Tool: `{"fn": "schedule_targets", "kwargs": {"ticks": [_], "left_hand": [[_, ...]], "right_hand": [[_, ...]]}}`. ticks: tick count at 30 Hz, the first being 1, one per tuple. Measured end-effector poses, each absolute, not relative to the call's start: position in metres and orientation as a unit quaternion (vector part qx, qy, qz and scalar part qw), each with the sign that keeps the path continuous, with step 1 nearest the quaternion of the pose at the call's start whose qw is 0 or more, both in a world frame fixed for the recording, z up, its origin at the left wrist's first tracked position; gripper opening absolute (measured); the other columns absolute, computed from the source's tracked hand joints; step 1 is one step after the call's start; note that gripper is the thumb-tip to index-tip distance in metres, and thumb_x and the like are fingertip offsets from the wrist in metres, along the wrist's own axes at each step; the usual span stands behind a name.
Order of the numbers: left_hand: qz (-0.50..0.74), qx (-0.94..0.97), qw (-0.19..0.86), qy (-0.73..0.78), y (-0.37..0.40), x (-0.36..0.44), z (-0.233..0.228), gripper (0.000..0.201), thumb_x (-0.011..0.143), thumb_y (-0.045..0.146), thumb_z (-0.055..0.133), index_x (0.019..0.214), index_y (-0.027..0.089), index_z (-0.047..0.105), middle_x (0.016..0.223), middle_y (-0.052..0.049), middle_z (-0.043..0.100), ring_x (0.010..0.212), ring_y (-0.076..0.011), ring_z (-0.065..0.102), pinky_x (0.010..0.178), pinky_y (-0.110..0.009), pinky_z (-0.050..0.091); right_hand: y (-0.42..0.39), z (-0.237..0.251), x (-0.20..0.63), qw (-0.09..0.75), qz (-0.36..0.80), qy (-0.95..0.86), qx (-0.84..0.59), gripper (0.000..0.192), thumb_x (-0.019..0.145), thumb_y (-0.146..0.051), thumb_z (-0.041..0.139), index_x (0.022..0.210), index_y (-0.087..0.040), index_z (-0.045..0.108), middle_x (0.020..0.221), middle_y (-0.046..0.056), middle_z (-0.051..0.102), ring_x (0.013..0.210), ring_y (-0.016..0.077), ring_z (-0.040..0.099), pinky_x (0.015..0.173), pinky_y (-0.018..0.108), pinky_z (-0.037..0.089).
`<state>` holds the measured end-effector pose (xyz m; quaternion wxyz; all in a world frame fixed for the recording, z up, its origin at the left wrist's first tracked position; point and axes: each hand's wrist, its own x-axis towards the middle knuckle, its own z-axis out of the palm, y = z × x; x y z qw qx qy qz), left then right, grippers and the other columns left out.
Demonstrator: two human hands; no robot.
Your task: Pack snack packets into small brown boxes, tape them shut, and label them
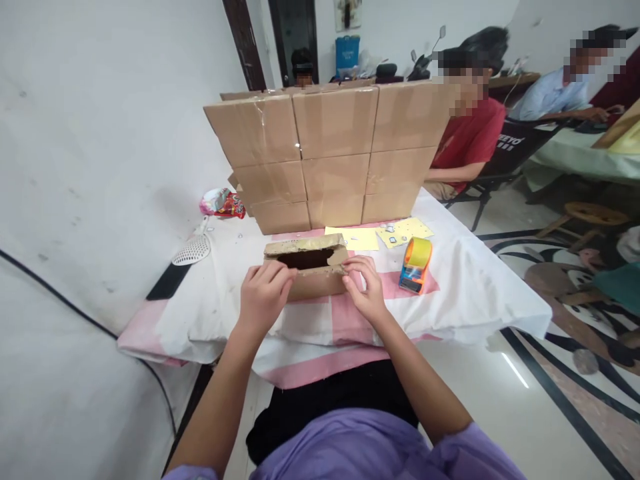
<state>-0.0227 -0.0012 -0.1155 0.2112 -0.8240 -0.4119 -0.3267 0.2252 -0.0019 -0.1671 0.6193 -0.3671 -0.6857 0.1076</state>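
A small cardboard box lies on the cloth in front of me, its long dark opening facing up and its edges torn. My left hand is at the box's front left, fingers bent together at the rim. At the right end, my right hand has thumb and fingertips closed on the box's edge. The left fingertips partly hide what they grip. To the right stands a tape dispenser, orange and blue with a yellow roll. Yellow sheets with small bits on them lie behind the box.
A wall of stacked cardboard boxes stands across the back of the table. A white slotted spoon and a red packet lie at the left. A person in a red shirt sits beyond, at the right.
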Motion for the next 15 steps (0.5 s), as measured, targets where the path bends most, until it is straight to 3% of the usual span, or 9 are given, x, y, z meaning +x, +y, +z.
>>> {"fn": "schedule_targets", "kwargs": {"ticks": [3, 5, 8, 11, 15], "left_hand": [[-0.326, -0.840, 0.212, -0.378, -0.015, -0.024, -0.128, 0.019, 0.094, 0.014, 0.058, 0.077, 0.021, 0.060, 0.081, -0.002, 0.068, 0.077, -0.0186, 0.059, 0.070, -0.034, 0.040], [-0.330, -0.846, 0.204, -0.367, -0.022, -0.026, -0.136, 0.020, 0.093, 0.011, 0.059, 0.075, 0.021, 0.059, 0.080, -0.002, 0.068, 0.081, -0.0188, 0.059, 0.073, -0.033, 0.042], [-0.339, -0.848, 0.193, -0.359, -0.027, -0.028, -0.145, 0.021, 0.091, 0.009, 0.059, 0.075, 0.021, 0.057, 0.081, -0.003, 0.068, 0.085, -0.0195, 0.059, 0.077, -0.033, 0.045], [-0.332, -0.856, 0.176, -0.356, -0.027, -0.031, -0.146, 0.019, 0.091, 0.009, 0.059, 0.076, 0.021, 0.057, 0.083, -0.003, 0.067, 0.086, -0.0198, 0.059, 0.078, -0.034, 0.046], [-0.306, -0.880, 0.101, -0.350, -0.026, -0.037, -0.132, 0.007, 0.089, 0.022, 0.068, 0.086, 0.022, 0.062, 0.095, -0.003, 0.069, 0.088, -0.0183, 0.063, 0.076, -0.031, 0.050]], "right_hand": [[0.003, -0.155, 0.236, 0.615, 0.115, -0.689, -0.365, 0.012, 0.099, -0.023, 0.052, 0.101, -0.026, 0.063, 0.100, 0.007, 0.069, 0.101, 0.0259, 0.063, 0.093, 0.047, 0.051], [0.016, -0.146, 0.241, 0.585, 0.088, -0.700, -0.399, 0.014, 0.095, -0.025, 0.058, 0.108, -0.025, 0.064, 0.111, 0.009, 0.068, 0.110, 0.0281, 0.060, 0.098, 0.048, 0.049], [0.040, -0.133, 0.244, 0.485, 0.071, -0.751, -0.442, 0.037, 0.085, -0.025, 0.070, 0.122, -0.023, 0.063, 0.130, 0.012, 0.062, 0.122, 0.0328, 0.054, 0.105, 0.051, 0.045], [0.056, -0.126, 0.240, 0.419, 0.095, -0.786, -0.445, 0.030, 0.086, -0.019, 0.066, 0.116, -0.022, 0.067, 0.123, 0.011, 0.066, 0.115, 0.0302, 0.059, 0.101, 0.047, 0.048], [0.058, -0.128, 0.236, 0.430, 0.095, -0.784, -0.437, 0.021, 0.090, -0.017, 0.061, 0.108, -0.021, 0.071, 0.119, 0.011, 0.068, 0.113, 0.0281, 0.061, 0.100, 0.044, 0.049]]}}
